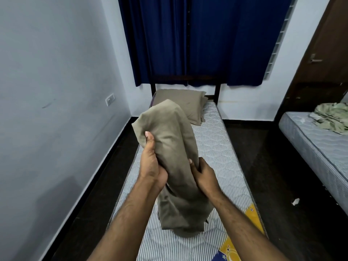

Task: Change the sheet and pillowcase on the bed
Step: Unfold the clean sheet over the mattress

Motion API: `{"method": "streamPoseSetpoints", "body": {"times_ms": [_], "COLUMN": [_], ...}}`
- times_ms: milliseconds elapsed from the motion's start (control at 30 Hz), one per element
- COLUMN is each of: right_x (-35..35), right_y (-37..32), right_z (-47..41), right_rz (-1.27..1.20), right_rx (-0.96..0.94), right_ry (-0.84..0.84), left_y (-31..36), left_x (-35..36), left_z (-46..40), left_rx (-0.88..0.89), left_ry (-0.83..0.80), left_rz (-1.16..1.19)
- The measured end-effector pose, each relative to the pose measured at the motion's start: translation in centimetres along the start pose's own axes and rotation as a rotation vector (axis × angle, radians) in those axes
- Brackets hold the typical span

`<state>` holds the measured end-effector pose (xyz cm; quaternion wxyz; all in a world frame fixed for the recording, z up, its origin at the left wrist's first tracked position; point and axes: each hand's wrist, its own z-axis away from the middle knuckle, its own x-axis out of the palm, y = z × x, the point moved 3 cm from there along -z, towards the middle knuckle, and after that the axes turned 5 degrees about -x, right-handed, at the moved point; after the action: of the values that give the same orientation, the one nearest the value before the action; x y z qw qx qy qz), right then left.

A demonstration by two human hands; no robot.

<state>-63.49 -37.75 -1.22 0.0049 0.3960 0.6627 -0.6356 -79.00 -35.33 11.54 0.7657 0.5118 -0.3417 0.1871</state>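
I hold a bundled grey-brown sheet (173,151) above the bare striped mattress (222,159). My left hand (150,162) grips its left side, thumb on the cloth. My right hand (204,176) grips the right side, fingers curled into the fabric. The bundle's lower end hangs down to the mattress near its foot. A pillow (184,104) in a matching grey-brown case lies at the head of the bed, against the dark bed frame (217,93).
Blue curtains (207,40) hang behind the bed. A wall runs close along the left. A second mattress (316,144) at the right carries a crumpled green cloth (331,117). Dark floor lies between the beds, with a scrap of paper (295,201). A brown door (323,53) stands at the right.
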Motion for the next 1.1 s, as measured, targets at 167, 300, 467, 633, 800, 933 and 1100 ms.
{"method": "streamPoseSetpoints", "body": {"times_ms": [167,300,467,633,800,933,1100], "right_x": [-0.4,-0.7,-1.3,-1.6,-2.3,-3.0,-3.8], "right_y": [0.1,-0.8,-1.7,-3.6,-6.6,-8.4,-9.8], "right_z": [-0.3,-0.1,-0.2,-0.2,-0.3,-1.4,-2.0], "right_rz": [-0.006,-0.066,-0.179,-0.377,-0.645,-0.835,-1.089], "right_rx": [-0.021,-0.087,-0.125,-0.129,-0.105,-0.062,-0.002], "right_ry": [-0.018,0.058,0.14,0.139,0.14,0.119,0.118], "left_y": [-0.1,0.4,1.0,0.4,-0.5,-1.8,-2.1], "left_x": [0.1,-0.4,-1.2,-1.6,-1.4,-2.3,-2.1], "left_z": [0.1,-0.7,-2.0,-1.4,-0.6,-0.4,-0.5], "left_rx": [0.003,0.059,0.075,0.015,-0.016,0.029,0.263], "left_ry": [-0.005,-0.031,-0.101,-0.133,-0.166,-0.175,-0.446], "left_rz": [0.021,0.015,-0.035,-0.148,-0.382,-0.685,-1.121]}}
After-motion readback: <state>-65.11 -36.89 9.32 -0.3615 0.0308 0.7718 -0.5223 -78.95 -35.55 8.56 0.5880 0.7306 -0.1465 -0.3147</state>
